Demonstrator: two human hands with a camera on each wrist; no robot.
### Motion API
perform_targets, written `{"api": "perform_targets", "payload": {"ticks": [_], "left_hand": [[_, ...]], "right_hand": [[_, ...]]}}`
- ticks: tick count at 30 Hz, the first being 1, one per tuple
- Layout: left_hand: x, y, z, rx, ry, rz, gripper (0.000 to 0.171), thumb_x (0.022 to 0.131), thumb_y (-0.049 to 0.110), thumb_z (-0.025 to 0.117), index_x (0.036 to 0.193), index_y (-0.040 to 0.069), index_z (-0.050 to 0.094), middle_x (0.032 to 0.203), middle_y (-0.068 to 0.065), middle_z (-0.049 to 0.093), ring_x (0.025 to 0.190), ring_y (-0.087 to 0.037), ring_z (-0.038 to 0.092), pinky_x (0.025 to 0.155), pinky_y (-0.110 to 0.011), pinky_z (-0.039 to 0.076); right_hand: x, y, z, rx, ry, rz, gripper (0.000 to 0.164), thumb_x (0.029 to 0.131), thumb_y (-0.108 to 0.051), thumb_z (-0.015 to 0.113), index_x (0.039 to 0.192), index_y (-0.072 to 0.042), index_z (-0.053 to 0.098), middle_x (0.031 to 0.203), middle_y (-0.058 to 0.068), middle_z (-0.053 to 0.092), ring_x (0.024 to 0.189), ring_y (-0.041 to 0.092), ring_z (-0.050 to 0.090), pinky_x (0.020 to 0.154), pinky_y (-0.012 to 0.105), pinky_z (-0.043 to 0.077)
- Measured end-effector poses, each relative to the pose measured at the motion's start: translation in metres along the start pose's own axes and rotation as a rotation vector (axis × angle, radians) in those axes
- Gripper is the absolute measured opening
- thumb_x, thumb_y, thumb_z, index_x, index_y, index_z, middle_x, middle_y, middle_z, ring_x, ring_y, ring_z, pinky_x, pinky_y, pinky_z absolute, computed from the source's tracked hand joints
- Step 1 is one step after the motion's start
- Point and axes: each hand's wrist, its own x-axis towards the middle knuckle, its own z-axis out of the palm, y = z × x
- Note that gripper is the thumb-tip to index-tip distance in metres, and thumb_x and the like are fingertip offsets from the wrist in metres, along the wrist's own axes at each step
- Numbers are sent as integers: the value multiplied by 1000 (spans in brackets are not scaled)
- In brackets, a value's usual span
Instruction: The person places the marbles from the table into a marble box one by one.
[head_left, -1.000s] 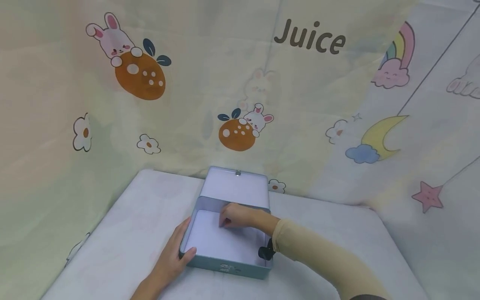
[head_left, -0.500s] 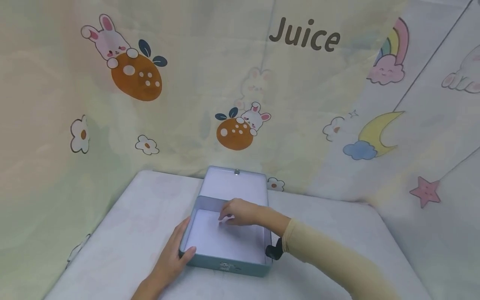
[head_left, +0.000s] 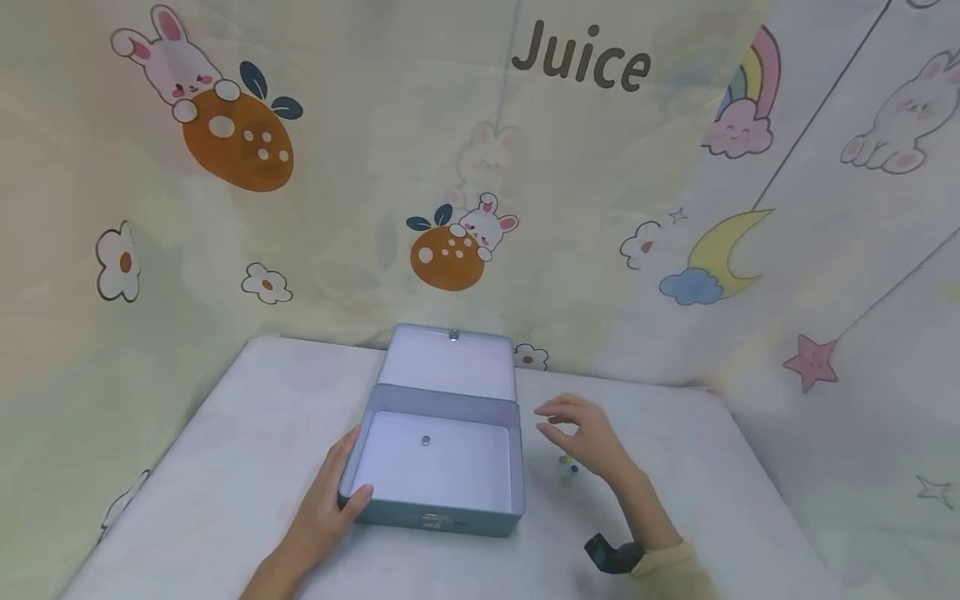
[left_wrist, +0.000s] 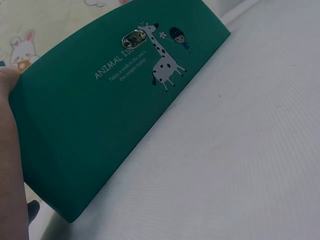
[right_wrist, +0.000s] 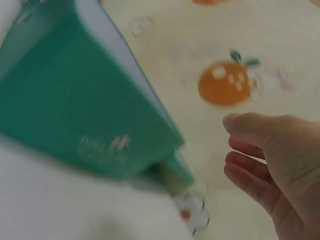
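A green-teal metal box (head_left: 442,518) stands on the table, its hinged lid (head_left: 448,362) tipped back behind it. One small clear marble (head_left: 426,440) lies on the pale floor of the box. My left hand (head_left: 322,504) grips the box's left side, thumb at the near corner; in the left wrist view the front wall (left_wrist: 100,115) shows a printed giraffe and a metal catch. To the right of the box, my right hand (head_left: 585,433) hovers with fingers loosely bent and nothing between them. Below it on the table are small marbles, one yellow-green (head_left: 566,459) and one dark blue (head_left: 574,470).
A white cloth covers the table (head_left: 247,450). Behind and beside it hangs a printed curtain (head_left: 337,167) with rabbits and flowers. A black wrist strap piece (head_left: 611,554) sits by the right sleeve (head_left: 675,575).
My right hand has left the box and moved right, over the table beside it. A clear marble now shows where its fingers were. The left hand keeps its hold; the head view has shifted slightly.
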Motion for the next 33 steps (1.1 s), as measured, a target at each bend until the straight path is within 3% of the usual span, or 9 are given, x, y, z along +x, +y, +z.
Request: {"api": "perform_targets", "payload": {"ticks": [6, 12, 17, 20, 26, 33], "left_hand": [[-2, -4, -3, 6, 18, -13, 80, 84, 20, 61, 153, 16, 19, 153, -11, 30, 143, -17, 26, 106, -3, 8], [-2, -4, -2, -9, 16, -2, 79, 84, 21, 61, 152, 15, 21, 153, -10, 31, 142, -6, 22, 107, -3, 9], [0, -3, -2, -3, 7, 9, 80, 84, 21, 61, 152, 14, 21, 152, -11, 31, 143, -13, 25, 108, -4, 9], [0, -4, -2, 0, 2, 8, 80, 84, 22, 61, 152, 15, 20, 152, -11, 31, 142, -16, 26, 107, -4, 9], [1, -5, -2, -16, 19, 11, 79, 84, 21, 61, 152, 11, 23, 152, -11, 32, 142, -11, 25, 107, -4, 9], [0, -1, 0, -22, 39, 14, 78, 83, 23, 61, 151, 10, 24, 152, -10, 33, 141, -20, 29, 107, -3, 10]], "right_hand": [[-39, 44, 11, 32, 114, 200, 18, 83, -11, 72, 101, -13, 71, 98, 0, 69, 94, 17, 67, 80, 28, 56], [-61, 62, 21, -8, 102, 358, 19, 82, -11, 72, 101, -14, 70, 99, 1, 69, 97, 19, 66, 81, 27, 56], [-72, 67, 27, -53, 83, 477, 18, 82, -15, 72, 100, -17, 69, 98, -2, 69, 97, 18, 66, 82, 28, 55], [-74, 70, 30, -66, 69, 498, 18, 83, -14, 71, 100, -18, 69, 98, -2, 68, 98, 17, 65, 82, 29, 55], [-73, 73, 35, -73, 69, 495, 17, 82, -14, 72, 98, -19, 70, 96, -4, 68, 97, 16, 65, 84, 31, 55], [-74, 75, 34, -80, 62, 487, 17, 80, -11, 73, 94, -18, 69, 94, -4, 69, 94, 14, 66, 82, 28, 55]]}}
